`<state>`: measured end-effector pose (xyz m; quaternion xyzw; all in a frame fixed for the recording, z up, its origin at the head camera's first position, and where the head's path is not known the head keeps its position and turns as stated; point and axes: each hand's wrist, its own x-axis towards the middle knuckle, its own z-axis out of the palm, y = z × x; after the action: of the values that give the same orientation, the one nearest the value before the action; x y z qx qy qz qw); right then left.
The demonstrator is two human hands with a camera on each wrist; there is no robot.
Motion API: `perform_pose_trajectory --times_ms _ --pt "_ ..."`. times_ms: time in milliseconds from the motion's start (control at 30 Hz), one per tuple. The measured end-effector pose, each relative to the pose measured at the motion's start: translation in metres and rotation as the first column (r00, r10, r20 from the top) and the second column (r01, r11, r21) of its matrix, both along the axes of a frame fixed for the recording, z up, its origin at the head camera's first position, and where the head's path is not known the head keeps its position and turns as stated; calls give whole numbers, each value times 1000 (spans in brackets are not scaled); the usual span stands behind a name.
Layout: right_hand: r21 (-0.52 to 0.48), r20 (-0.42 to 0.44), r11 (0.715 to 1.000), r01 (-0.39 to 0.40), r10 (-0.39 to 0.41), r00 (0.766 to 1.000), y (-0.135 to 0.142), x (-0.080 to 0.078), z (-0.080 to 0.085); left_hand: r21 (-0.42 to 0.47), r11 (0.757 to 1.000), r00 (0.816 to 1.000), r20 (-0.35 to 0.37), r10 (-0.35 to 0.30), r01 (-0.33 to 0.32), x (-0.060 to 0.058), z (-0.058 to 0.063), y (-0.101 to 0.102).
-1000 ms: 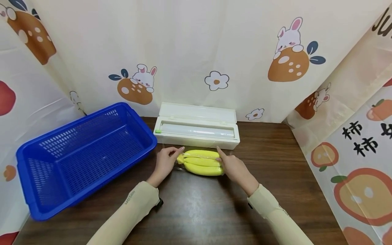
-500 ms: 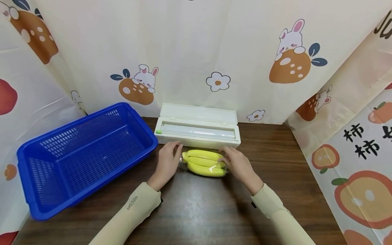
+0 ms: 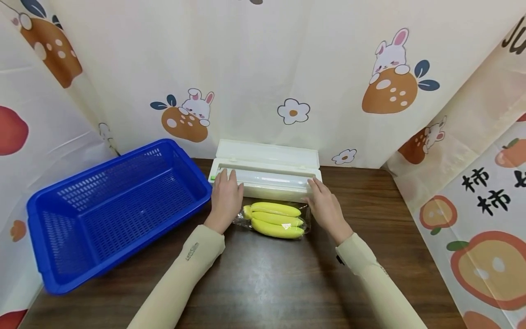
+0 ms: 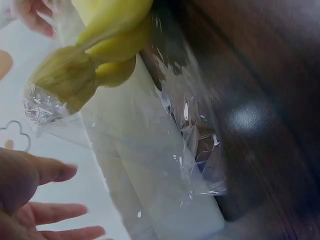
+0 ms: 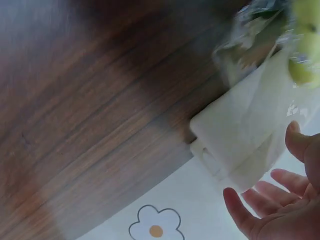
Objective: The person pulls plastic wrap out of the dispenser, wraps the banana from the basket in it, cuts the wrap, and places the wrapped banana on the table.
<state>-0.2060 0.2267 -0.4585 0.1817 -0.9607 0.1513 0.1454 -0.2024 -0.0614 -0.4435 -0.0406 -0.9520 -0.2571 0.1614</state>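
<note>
A bunch of yellow bananas (image 3: 276, 220), loosely wrapped in clear film, lies on the table in front of a white cling film dispenser (image 3: 279, 194). The dispenser's lid (image 3: 267, 154) stands raised at the back, and a film roll (image 3: 269, 178) shows inside. My left hand (image 3: 226, 198) reaches over the dispenser's front left, fingertips at the trough. At the right end, my right hand (image 3: 326, 210) has its fingertips by the front edge. Thumb and fingers of both hands are spread in the wrist views. Crumpled film (image 4: 202, 150) hangs past the bananas' stem end in the left wrist view.
A blue plastic basket (image 3: 135, 212) stands on the left of the dark wooden table (image 3: 263, 283). A printed curtain (image 3: 255, 68) rises right behind the dispenser. A small green tab (image 3: 213, 177) shows at the dispenser's left end.
Both hands have left the wrapped bananas and moved forward to the dispenser's two ends. The bananas have shifted slightly to the right in the head view.
</note>
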Motion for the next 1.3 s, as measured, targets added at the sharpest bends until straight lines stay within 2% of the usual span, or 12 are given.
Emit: perform_pose_trajectory --times_ms 67,167,333,667,767,933,1100,1200,1300 --pt "12 0 1000 -1 1 1000 2 -5 -1 -52 999 997 76 15 -11 -4 0 1" --pt "15 -4 1000 -1 1 1000 4 -7 -2 -147 989 990 141 15 5 -5 0 3" --pt "-10 47 1000 21 -21 999 9 -8 -2 -252 967 989 149 4 34 -5 1 5" --pt "-56 98 997 56 -50 994 27 -9 -2 -333 941 987 161 -14 68 0 1 23" --pt "-68 92 997 48 -42 995 34 -9 -3 -331 942 990 142 -14 60 2 1 31" --pt "-81 96 995 51 -43 994 45 -7 -4 -282 958 992 124 -13 48 5 2 41" --pt "-79 97 996 36 -29 995 51 -8 -3 -238 970 992 126 -26 56 6 0 42" --pt "-62 107 998 4 3 994 52 -9 2 -173 984 993 117 -30 50 8 -4 37" --pt "-28 136 999 -18 22 990 52 -11 10 -81 996 997 76 -31 37 11 -9 31"
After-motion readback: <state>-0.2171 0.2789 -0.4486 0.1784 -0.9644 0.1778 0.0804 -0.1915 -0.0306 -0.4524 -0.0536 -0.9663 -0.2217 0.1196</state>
